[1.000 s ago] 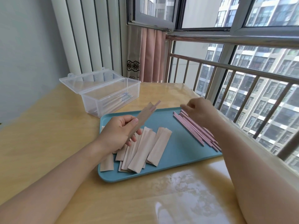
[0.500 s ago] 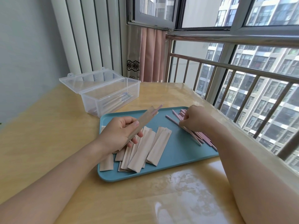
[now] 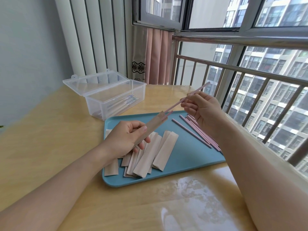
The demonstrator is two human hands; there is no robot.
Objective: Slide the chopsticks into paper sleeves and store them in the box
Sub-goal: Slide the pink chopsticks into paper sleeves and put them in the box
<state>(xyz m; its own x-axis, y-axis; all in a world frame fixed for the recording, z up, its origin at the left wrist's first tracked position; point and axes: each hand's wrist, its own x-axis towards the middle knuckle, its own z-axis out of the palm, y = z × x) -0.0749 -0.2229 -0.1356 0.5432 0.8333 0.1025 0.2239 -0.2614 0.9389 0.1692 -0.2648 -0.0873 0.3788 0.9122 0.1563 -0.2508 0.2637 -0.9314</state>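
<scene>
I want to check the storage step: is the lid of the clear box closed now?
No, the lid of the clear box stands open behind it on the table.

We look from head height, forward and down, close over the table (image 3: 50, 130); windows fill the upper right of the frame.

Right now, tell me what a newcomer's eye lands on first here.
The right hand feeds a pink chopstick into the paper sleeve gripped by the left hand, above the blue tray. Behind, at the left, a clear box stands with its lid open.
</scene>
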